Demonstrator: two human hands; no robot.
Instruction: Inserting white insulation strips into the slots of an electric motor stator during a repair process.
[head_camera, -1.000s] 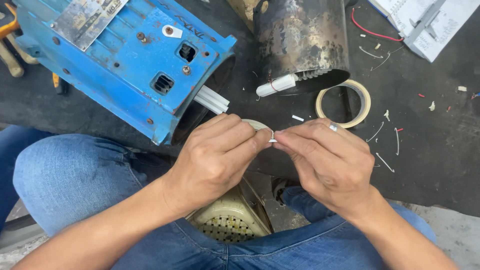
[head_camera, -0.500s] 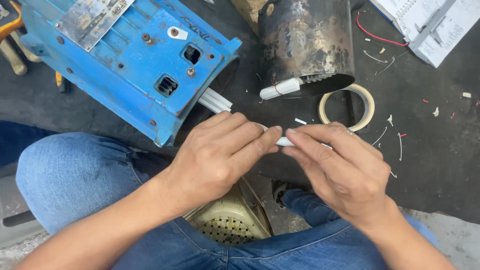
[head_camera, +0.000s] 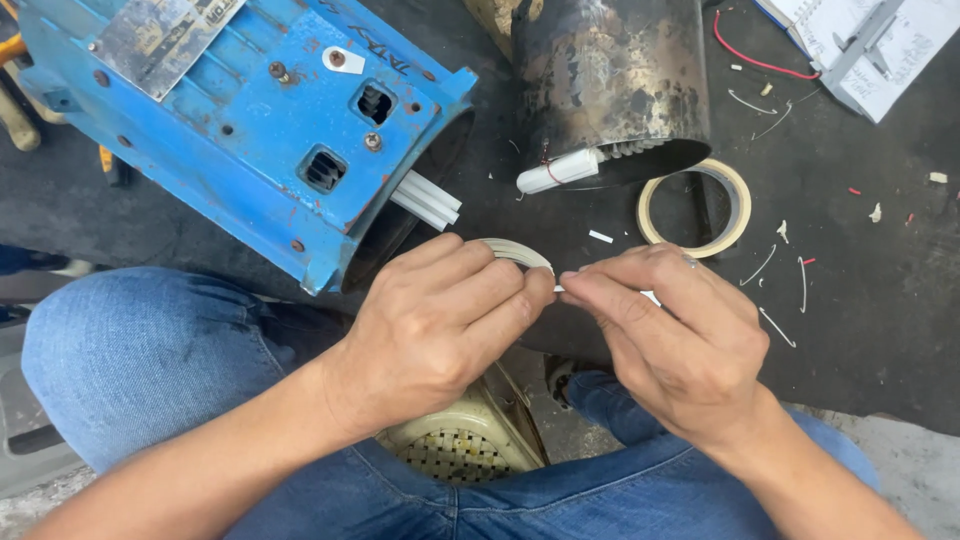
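Where both hands meet, a dark mat (head_camera: 880, 330) covers the floor.

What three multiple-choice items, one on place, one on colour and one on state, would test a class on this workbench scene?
1. Where does the ring of masking tape lie?
A. On the dark mat, right of the hands
B. On the blue housing
C. On the person's knee

2. What colour is the motor housing?
A. Red
B. Blue
C. Green

3. How are the two hands placed?
A. Wide apart
B. Fingertips meeting on a small white strip
C. Flat on the mat

Answers:
1 A: the ring rests on the mat below the dark metal cylinder.
2 B: its painted body is blue.
3 B: the left hand and right hand pinch the white strip together.
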